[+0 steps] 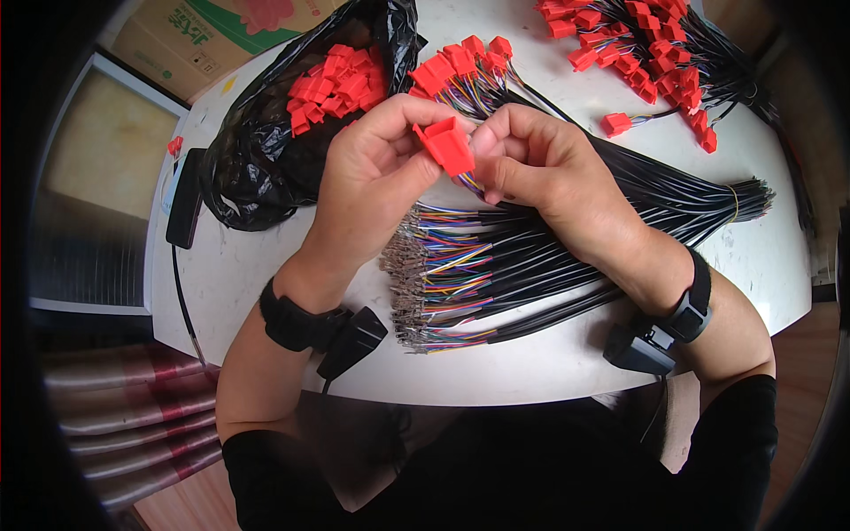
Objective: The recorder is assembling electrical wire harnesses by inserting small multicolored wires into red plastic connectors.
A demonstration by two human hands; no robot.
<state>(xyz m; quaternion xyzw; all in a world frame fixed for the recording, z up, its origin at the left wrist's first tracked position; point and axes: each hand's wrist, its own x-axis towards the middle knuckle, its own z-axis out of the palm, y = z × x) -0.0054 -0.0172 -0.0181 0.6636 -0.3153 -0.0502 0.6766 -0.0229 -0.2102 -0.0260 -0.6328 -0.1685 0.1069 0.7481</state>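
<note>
Between thumb and fingers of my left hand [376,173] is a red plastic connector housing [449,148], tilted, its wide mouth facing up. Thin coloured wires come out of its lower end. My right hand [540,159] is closed just beside it, thumb and fingertips pinched near those wires; the fingers hide what exactly they grip. Below my hands a bundle of black cables [549,265] is fanned out on the white table, with bare metal terminals [407,292] on coloured wire ends at its left. Behind my hands lie several cables with red housings [456,62] fitted.
A black plastic bag [257,164] at the left holds a heap of loose red housings [341,84]. At the far right lies a pile of cables with red housings [655,53]. A black box-shaped device [184,199] sits at the left edge of the white table [496,376]. A cardboard box [204,44] stands behind.
</note>
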